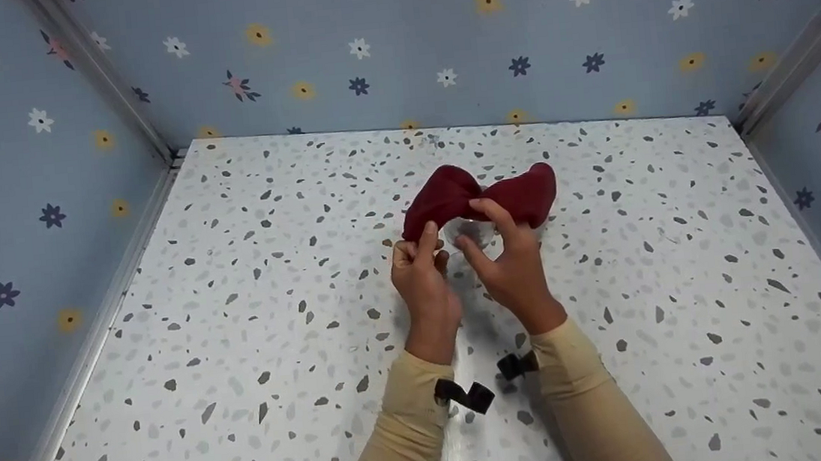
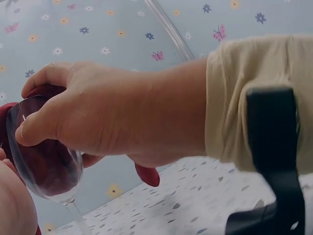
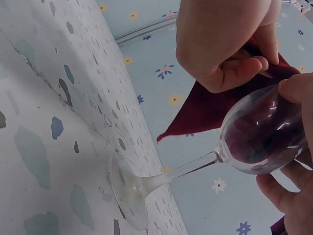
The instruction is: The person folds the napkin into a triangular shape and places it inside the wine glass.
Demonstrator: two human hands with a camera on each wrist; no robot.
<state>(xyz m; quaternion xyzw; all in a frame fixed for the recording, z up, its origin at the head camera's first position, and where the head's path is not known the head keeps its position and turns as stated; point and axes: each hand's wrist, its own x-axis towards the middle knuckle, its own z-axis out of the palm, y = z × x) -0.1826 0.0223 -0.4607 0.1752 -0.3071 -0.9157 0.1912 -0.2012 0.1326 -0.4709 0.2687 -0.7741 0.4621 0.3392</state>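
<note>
A dark red cloth [image 1: 444, 193] spreads to both sides over a clear wine glass [image 3: 264, 132], and red fabric shows inside the bowl. In the head view the hands and cloth hide most of the glass. My left hand [image 1: 423, 278] pinches the cloth's left part between thumb and fingers. With thumb and fingers around the bowl, my right hand [image 1: 512, 269] holds the glass, its index finger against the cloth. The foot of the glass is close to the tabletop in the right wrist view; whether it touches I cannot tell.
A white speckled tabletop [image 1: 275, 311] lies beneath the hands. Blue flowered panels [image 1: 392, 44] stand at the back and both sides, joined by metal corner posts [image 1: 110, 79]. Black mounts [image 1: 464, 395] are strapped to both wrists.
</note>
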